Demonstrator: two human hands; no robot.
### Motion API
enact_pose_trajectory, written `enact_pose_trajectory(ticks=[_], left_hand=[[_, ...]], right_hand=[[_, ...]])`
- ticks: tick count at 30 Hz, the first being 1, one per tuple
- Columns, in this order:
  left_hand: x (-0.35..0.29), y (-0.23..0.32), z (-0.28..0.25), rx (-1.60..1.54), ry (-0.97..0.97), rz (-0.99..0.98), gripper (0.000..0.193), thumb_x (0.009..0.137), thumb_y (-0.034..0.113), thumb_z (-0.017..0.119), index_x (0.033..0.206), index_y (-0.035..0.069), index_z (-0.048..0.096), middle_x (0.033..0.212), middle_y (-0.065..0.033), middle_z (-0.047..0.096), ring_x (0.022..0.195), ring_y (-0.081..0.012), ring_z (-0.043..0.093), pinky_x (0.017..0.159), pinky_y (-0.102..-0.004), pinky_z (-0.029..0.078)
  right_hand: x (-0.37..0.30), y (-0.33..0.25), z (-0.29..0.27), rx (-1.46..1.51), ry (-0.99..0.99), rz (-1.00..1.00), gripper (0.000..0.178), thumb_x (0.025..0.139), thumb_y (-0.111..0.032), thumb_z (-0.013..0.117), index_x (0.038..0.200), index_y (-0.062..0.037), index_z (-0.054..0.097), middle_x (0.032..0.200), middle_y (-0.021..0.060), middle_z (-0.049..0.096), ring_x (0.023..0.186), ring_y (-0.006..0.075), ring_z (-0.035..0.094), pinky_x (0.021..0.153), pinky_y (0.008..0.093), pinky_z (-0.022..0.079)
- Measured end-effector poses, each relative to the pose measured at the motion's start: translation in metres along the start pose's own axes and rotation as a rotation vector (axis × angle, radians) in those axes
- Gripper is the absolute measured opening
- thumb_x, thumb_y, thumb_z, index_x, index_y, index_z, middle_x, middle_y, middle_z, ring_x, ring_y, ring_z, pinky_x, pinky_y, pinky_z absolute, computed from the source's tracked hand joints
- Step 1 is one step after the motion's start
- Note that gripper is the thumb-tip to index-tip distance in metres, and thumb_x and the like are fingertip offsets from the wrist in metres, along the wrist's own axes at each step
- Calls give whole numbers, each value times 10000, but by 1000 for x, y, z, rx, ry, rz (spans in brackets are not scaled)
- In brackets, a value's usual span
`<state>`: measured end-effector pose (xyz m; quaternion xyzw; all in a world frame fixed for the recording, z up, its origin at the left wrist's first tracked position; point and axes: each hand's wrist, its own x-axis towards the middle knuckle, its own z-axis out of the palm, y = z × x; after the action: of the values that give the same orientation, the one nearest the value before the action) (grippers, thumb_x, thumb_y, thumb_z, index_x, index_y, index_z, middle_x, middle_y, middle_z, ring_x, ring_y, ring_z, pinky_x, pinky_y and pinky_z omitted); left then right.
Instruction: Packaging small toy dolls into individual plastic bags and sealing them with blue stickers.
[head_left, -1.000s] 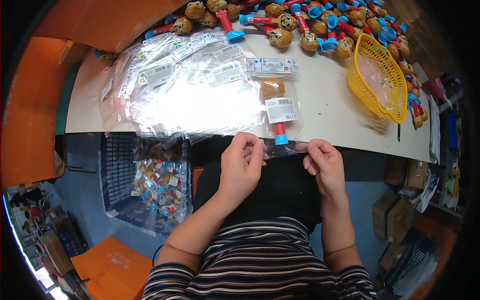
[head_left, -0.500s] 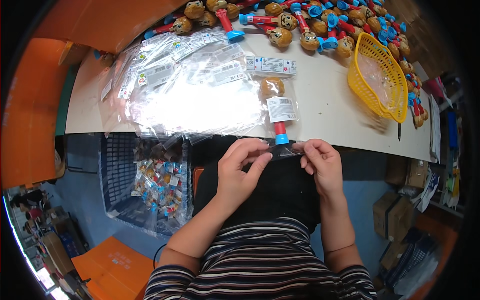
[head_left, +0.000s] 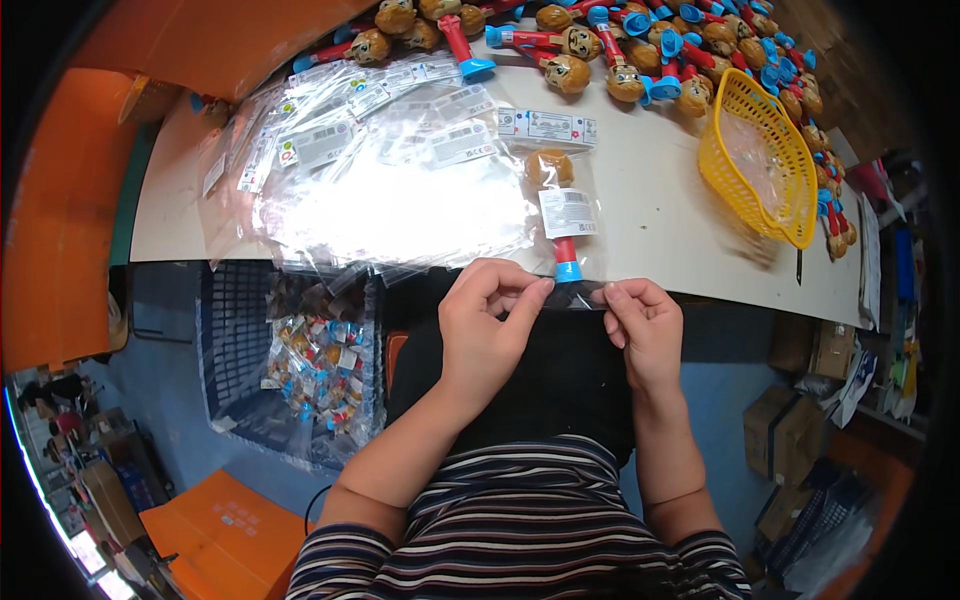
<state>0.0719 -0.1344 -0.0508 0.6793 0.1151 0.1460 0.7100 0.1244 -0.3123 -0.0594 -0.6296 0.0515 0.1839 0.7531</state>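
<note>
A clear plastic bag [head_left: 586, 178] with a printed header strip lies at the table's front edge. Inside it is a toy figure [head_left: 549, 168] with a round brown head, a red stem and a blue foot, lying lengthwise, its foot toward me. A white label [head_left: 568, 212] covers part of the stem. My left hand [head_left: 485, 325] pinches the near end of the bag on its left side, thumb against finger. At the opposite corner, my right hand [head_left: 645, 320] pinches the film too. The bag's near end stretches between both hands, just past the table edge.
Flat clear bags [head_left: 380, 190] pile up on the table's left. Loose toy figures [head_left: 570, 72] heap along the far side, near a yellow basket [head_left: 755, 165] at right. Below left, a blue crate [head_left: 235, 345] holds bagged toys [head_left: 315, 365]. An orange carton [head_left: 225, 530] stands at lower left.
My left fingers have shifted slightly right and up, closing together on the bag's near end. The bagged toy has moved a little away from me; my right hand has hardly moved.
</note>
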Motion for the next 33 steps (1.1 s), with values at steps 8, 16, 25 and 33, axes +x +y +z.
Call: enact_pose_trajectory(ticks=[8, 16, 25, 33], left_hand=[[9, 2, -9, -235, 18, -223, 354, 851, -77, 685, 1130, -28, 473, 1049, -124, 566, 809, -87, 616, 722, -186, 518], [6, 26, 2, 54, -60, -185, 757, 826, 44, 761, 1375, -47, 248, 1102, -169, 547, 860, -131, 627, 714, -231, 535], [-19, 44, -27, -134, -121, -231, 822, 776, 27, 761, 1416, 15, 245, 1124, -166, 623, 931, -175, 649, 802, -256, 527], [-100, -10, -222, 85, 753, 65, 669, 894, 3, 625, 1447, 13, 250, 1244, -221, 567, 1085, -226, 600, 955, -323, 472]], right_hand=[[1, 3, -2, 13, 16, 0, 67, 918, -43, 652, 909, 22, 641, 839, 114, 709, 566, 46, 519, 481, 169, 392], [-3, -1, -10, -28, -169, 107, 87, 912, -42, 650, 858, -9, 590, 805, 110, 696, 562, 53, 538, 485, 172, 416], [-49, -58, 13, -609, -69, -376, 182, 827, -25, 659, 995, 40, 636, 922, 122, 704, 621, 111, 610, 535, 217, 476], [-85, -190, 75, -578, -955, -499, 295, 749, -171, 666, 1013, -51, 718, 884, 40, 683, 649, 135, 606, 541, 257, 392]])
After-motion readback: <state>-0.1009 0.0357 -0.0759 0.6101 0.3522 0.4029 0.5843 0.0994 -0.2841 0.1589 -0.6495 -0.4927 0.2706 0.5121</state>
